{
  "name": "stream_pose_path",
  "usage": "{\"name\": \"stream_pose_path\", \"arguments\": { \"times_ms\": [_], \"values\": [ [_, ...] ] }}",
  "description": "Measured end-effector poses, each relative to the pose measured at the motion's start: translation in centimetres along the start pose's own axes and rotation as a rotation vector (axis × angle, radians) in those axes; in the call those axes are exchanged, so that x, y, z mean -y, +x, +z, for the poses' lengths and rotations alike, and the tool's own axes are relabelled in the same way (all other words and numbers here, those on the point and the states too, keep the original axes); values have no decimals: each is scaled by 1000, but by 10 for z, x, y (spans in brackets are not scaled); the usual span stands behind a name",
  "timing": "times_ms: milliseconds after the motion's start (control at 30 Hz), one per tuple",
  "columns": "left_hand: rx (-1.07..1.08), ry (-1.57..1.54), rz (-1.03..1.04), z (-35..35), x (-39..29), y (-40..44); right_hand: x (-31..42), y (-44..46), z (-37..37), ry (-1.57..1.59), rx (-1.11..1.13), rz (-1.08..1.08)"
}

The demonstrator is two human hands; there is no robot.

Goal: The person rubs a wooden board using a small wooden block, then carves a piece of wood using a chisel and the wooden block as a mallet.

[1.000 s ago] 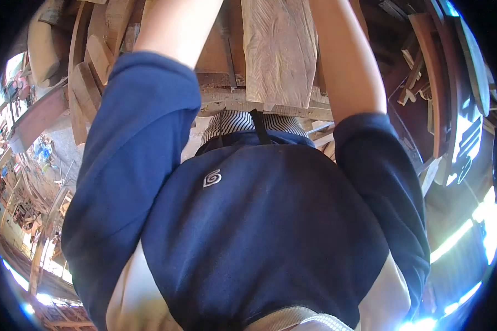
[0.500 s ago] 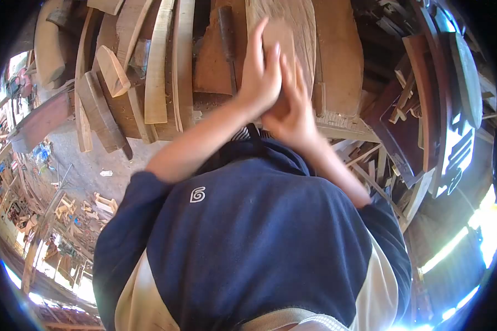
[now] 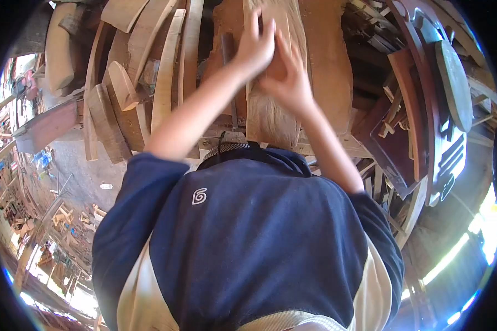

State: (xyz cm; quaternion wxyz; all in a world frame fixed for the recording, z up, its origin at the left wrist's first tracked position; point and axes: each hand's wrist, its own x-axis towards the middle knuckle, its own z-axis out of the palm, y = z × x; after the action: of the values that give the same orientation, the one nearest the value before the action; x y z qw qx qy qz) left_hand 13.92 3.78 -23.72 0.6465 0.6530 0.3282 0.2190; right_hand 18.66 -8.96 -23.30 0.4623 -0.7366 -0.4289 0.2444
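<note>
The left hand [image 3: 256,52] and right hand [image 3: 294,83] are close together over a board [image 3: 271,121], near a tool [image 3: 227,48]. I cannot tell if they hold anything.

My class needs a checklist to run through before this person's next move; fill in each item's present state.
1. Both hands over the grained wooden board: ok; left hand and right hand are side by side above it.
2. Sleeves clear of the board: ok; they end near the elbows.
3. Slim tool out from under the left forearm: not ok; the forearm crosses over it in this view.
4. Board fixed down: cannot tell; its far end is out of view.
5. Firm grip: cannot tell; the hands are blurred.
</note>
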Motion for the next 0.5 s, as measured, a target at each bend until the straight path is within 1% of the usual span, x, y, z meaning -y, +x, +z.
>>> {"name": "stream_pose_path", "arguments": {
  "times_ms": [33, 67, 100, 133, 200, 233, 267, 333, 400, 433, 467, 500],
  "values": [
    [-2, 22, 110, 1, 19, -28, 6, -30, 0, -73, 37, -64],
    [14, -1, 143, 0, 20, -58, 13, -61, 4, -68, 36, -65],
    [-8, -25, 123, 2, 12, -86, 20, -85, 5, -35, 86, -38],
    [-41, 34, 141, 3, 17, -105, 23, -104, 8, 64, 105, 12],
    [-96, -70, 43, 9, 10, -121, 34, -111, 8, 188, 116, 110],
    [-113, -2, 50, 10, 11, -115, 33, -104, 5, 103, 115, 48],
    [-121, -2, 41, 11, 11, -104, 27, -92, 6, 105, 126, 52],
    [-108, 8, 109, 8, 9, -58, 6, -50, 11, -91, 50, -118],
    [-85, 129, 164, 1, 11, 11, -2, 18, 6, -138, 10, -138],
    [-121, 189, 98, -1, 17, 57, -7, 55, 5, 91, 37, -26],
    [-138, 238, 88, -3, 15, 97, -10, 90, 3, 318, 64, 86],
    [-140, 283, 55, -6, 11, 133, -2, 121, -5, 318, 74, 135]
  ]
}}
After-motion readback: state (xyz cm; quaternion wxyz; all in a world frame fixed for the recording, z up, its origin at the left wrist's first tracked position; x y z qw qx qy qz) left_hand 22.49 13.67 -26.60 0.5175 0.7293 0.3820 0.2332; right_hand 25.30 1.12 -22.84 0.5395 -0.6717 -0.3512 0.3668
